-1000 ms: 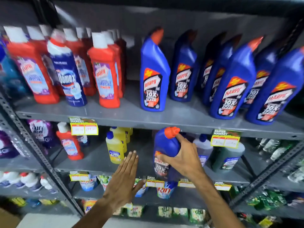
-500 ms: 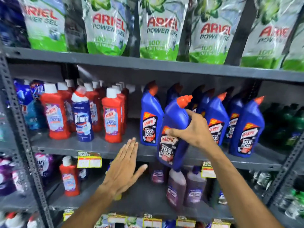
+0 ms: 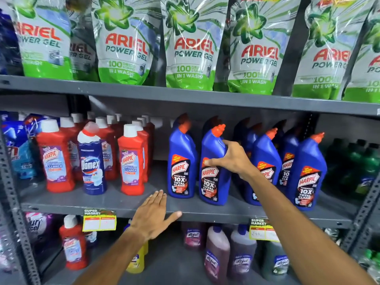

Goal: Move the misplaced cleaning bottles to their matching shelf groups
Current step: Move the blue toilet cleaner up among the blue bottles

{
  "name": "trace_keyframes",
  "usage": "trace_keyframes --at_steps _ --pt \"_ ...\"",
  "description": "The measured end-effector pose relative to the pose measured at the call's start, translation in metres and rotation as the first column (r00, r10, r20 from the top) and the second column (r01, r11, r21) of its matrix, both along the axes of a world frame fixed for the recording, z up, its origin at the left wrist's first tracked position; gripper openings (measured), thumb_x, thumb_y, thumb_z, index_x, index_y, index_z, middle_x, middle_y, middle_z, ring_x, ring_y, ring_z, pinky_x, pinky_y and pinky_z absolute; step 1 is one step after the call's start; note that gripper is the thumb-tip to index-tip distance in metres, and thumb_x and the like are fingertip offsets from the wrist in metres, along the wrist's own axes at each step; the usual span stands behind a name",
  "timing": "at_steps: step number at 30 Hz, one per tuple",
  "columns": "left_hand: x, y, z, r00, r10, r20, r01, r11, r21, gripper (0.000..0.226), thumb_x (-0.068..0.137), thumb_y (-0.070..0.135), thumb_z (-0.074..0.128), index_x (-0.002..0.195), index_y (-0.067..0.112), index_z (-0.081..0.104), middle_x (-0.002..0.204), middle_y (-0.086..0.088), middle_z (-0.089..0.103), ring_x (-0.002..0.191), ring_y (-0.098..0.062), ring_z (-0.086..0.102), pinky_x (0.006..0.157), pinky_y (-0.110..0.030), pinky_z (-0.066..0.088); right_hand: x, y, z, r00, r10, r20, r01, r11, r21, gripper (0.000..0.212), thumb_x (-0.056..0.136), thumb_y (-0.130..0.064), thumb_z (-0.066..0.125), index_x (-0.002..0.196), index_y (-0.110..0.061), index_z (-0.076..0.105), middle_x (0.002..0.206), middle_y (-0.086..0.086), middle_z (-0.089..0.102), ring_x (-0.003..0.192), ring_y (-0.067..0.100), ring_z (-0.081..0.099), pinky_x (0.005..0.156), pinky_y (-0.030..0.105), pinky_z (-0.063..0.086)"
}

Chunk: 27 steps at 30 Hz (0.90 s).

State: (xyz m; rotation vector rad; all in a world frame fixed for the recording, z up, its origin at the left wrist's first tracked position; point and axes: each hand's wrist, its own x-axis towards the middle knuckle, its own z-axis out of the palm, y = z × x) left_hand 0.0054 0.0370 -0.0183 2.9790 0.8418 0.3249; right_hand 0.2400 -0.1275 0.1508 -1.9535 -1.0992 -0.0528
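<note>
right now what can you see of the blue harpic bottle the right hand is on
The blue Harpic bottle looks like glossy plastic, with an angled neck and an orange-red cap. Its dark front label reads Harpic Power Plus 10X Total Clean. It stands roughly upright near the front of the grey shelf, in the row of matching blue bottles. The right hand grips its upper body, thumb across the label's top edge.

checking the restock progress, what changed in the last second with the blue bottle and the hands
The right hand lifted the blue Harpic bottle from the lower shelf up to the middle shelf and stood it among the other blue Harpic bottles, still gripping it. The left hand stayed open and empty near the shelf edge. The Domex bottle remains among the red bottles.
</note>
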Motion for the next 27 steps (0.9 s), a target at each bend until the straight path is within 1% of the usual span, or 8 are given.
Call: trace_keyframes --at_steps 5,8,9,11,13,18,24,27 --pt "0.003 0.000 -0.007 1.000 -0.001 0.021 0.000 0.998 0.061 0.140 0.063 0.096 -0.025 0.164 0.006 0.011 0.173 -0.012 0.013 0.159 -0.021 0.011 0.122 -0.029 -0.001 0.025 0.012 -0.009 0.996 0.036 -0.084 -0.035 0.999 0.011 0.088 0.040 -0.059 0.102 0.116 -0.023 0.074 0.103 -0.010 0.081 0.098 0.011 0.077 0.091 0.043 0.064" --pt "0.005 0.000 -0.007 0.999 0.002 0.042 -0.005 0.996 0.084 0.140 0.063 0.096 -0.027 0.164 0.006 0.013 0.173 -0.011 0.016 0.159 -0.021 0.014 0.122 -0.029 -0.001 0.034 0.013 -0.011 0.989 0.078 -0.122 -0.074 0.997 0.039 0.078 0.047 -0.047 0.104 0.115 -0.023 0.073 0.103 -0.009 0.082 0.095 0.010 0.079 0.091 0.043 0.064" --pt "0.005 0.000 -0.007 0.999 0.004 0.045 -0.008 0.996 0.088 0.140 0.064 0.096 -0.026 0.164 0.006 0.014 0.173 -0.011 0.016 0.159 -0.021 0.014 0.122 -0.029 -0.001 0.034 0.014 -0.011 0.986 0.089 -0.137 -0.081 0.995 0.065 0.081 0.048 -0.044 0.105 0.118 -0.024 0.071 0.105 -0.008 0.082 0.096 0.009 0.079 0.091 0.042 0.064" --pt "0.005 0.000 -0.007 0.999 0.009 0.048 -0.014 0.995 0.100 0.135 0.068 0.095 -0.023 0.164 0.006 0.014 0.173 -0.011 0.017 0.159 -0.021 0.014 0.122 -0.029 0.000 0.031 0.012 -0.016 0.978 0.099 -0.184 -0.076 0.989 0.127 0.089 0.052 -0.037 0.106 0.128 -0.022 0.061 0.114 -0.009 0.077 0.099 0.008 0.077 0.089 0.033 0.064" --pt "0.004 0.001 -0.009 0.999 0.016 0.048 -0.021 0.994 0.108 0.133 0.070 0.094 -0.021 0.164 0.007 0.014 0.173 -0.011 0.016 0.159 -0.021 0.014 0.122 -0.029 0.001 0.026 0.011 -0.030 0.962 0.105 -0.254 -0.051 0.977 0.208 0.086 0.058 -0.027 0.105 0.127 -0.021 0.055 0.115 -0.006 0.075 0.098 0.008 0.076 0.082 0.025 0.062" --pt "0.005 0.003 -0.011 0.998 0.019 0.061 -0.025 0.994 0.102 0.137 0.067 0.096 -0.024 0.164 0.007 0.015 0.172 -0.011 0.017 0.159 -0.021 0.016 0.122 -0.029 0.001 0.019 0.003 -0.105 0.912 0.080 -0.402 0.057 0.946 0.319 0.090 0.051 -0.032 0.105 0.123 -0.020 0.053 0.116 0.003 0.076 0.103 0.018 0.077 0.089 0.041 0.065" --pt "0.006 0.002 -0.009 0.999 0.029 0.032 -0.032 0.995 0.089 0.132 0.069 0.095 -0.018 0.164 0.008 0.010 0.173 -0.009 0.013 0.159 -0.020 0.012 0.123 -0.030 0.001 0.015 -0.005 -0.143 0.910 0.068 -0.410 0.064 0.952 0.300 0.073 0.060 -0.020 0.104 0.121 -0.019 0.064 0.110 -0.005 0.079 0.096 0.005 0.077 0.078 0.022 0.063" --pt "0.007 0.001 -0.008 0.999 0.037 0.018 -0.039 0.995 0.092 0.126 0.073 0.092 -0.013 0.164 0.008 0.009 0.174 -0.009 0.011 0.160 -0.019 0.009 0.123 -0.030 0.000 0.017 -0.007 -0.141 0.896 0.135 -0.423 0.002 0.951 0.309 0.067 0.065 -0.019 0.101 0.124 -0.019 0.068 0.110 -0.002 0.082 0.101 0.011 0.078 0.082 0.026 0.063"
